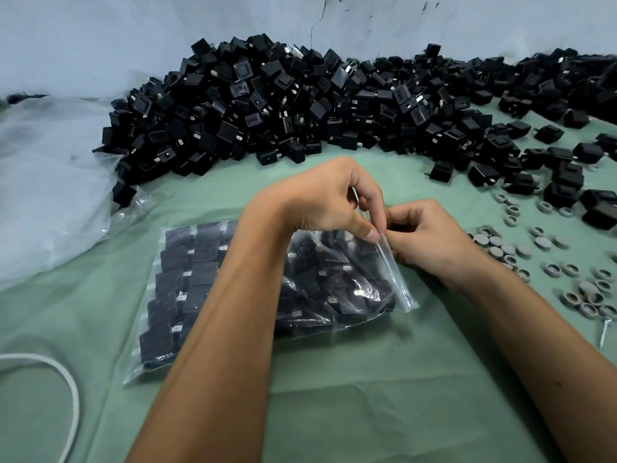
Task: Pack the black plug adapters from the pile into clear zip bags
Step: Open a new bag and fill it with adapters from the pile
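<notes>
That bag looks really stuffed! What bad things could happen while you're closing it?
1. The zip bag bulges with plug adapters, so the seal strip pinched by the left hand and right hand might not close fully, or could pop open.
2. The adapters' metal prongs might poke through the thin plastic.
3. The right forearm could brush the grey rings lying close by and scatter them.

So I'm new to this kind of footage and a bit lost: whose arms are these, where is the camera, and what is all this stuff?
The one picture comes from a camera on a person's head, looking down at their own bare arms. The left hand and right hand both pinch the zip strip of a clear bag full of black adapters, lying on a green cloth. Behind is the loose pile. Grey rings lie at right, more plastic bags at left, and a white cord lies near.
</notes>
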`<action>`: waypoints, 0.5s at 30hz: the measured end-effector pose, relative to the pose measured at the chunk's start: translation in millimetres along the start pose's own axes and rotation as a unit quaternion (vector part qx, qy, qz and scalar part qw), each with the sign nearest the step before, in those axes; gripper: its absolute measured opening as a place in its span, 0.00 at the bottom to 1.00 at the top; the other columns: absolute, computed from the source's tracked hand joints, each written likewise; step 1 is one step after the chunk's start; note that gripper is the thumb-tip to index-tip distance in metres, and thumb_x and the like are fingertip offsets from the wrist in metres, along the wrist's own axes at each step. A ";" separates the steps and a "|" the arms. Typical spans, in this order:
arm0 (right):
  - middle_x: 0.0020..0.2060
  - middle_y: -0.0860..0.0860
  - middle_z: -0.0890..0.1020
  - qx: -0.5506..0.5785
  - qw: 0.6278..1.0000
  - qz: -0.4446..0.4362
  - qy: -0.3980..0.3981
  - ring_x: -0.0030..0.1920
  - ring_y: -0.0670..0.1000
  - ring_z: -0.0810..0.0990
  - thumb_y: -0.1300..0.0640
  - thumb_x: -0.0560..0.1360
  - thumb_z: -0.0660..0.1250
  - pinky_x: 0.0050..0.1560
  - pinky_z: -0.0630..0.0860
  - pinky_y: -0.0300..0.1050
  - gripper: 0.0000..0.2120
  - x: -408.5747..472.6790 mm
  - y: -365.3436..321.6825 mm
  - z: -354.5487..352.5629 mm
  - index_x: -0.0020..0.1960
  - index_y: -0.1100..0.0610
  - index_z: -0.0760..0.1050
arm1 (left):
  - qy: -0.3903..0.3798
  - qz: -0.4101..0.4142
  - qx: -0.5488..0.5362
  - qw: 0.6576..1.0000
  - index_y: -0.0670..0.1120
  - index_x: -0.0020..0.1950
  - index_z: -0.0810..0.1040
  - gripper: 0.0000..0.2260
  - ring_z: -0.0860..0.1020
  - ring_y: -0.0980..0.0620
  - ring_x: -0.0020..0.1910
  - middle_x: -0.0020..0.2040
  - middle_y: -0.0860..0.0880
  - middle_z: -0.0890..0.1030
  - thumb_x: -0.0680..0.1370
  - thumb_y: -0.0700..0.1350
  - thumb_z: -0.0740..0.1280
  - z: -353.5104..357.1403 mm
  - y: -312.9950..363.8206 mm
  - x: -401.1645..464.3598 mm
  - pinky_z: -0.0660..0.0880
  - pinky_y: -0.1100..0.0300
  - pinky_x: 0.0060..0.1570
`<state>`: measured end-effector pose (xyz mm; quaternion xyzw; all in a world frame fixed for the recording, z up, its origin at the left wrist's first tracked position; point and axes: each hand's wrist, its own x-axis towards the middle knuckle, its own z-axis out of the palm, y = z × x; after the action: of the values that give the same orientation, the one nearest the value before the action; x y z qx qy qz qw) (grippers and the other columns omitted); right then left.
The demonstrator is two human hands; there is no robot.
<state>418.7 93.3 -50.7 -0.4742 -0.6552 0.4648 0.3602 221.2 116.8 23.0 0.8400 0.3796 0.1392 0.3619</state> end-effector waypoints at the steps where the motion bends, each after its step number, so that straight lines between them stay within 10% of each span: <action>1: 0.39 0.60 0.87 -0.005 1.000 -0.006 -0.003 0.35 0.55 0.79 0.51 0.72 0.79 0.36 0.75 0.47 0.07 0.2 -0.1 0.4 0.45 0.54 0.88 | -0.001 -0.001 0.001 1.000 0.52 0.41 0.87 0.07 0.71 0.61 0.34 0.36 0.55 0.81 0.70 0.40 0.81 0.0 0.1 0.3 0.70 0.65 0.41; 7: 0.33 0.50 0.86 -0.077 0.996 -0.044 0.011 0.34 0.48 0.83 0.46 0.70 0.80 0.37 0.79 0.44 0.08 2.2 -2.3 10.5 0.38 0.49 0.85 | 0.004 -0.003 -0.006 1.000 0.49 0.42 0.88 0.06 0.73 0.59 0.36 0.42 0.45 0.84 0.70 0.39 0.80 2.9 1.3 2.7 0.71 0.66 0.40; 15: 0.37 0.53 0.86 -0.145 0.989 -0.030 0.009 0.41 0.59 0.85 0.44 0.71 0.78 0.44 0.82 0.63 0.12 3.2 -5.7 14.5 0.42 0.53 0.85 | 0.005 -0.005 0.000 1.000 0.49 0.42 0.88 0.06 0.74 0.59 0.34 0.42 0.44 0.85 0.70 0.39 0.80 6.1 1.6 5.9 0.69 0.69 0.38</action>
<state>402.9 91.8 -49.6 -0.5055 -0.7265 0.3495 0.3076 229.1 117.4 19.7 0.8375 0.3851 0.1415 0.3609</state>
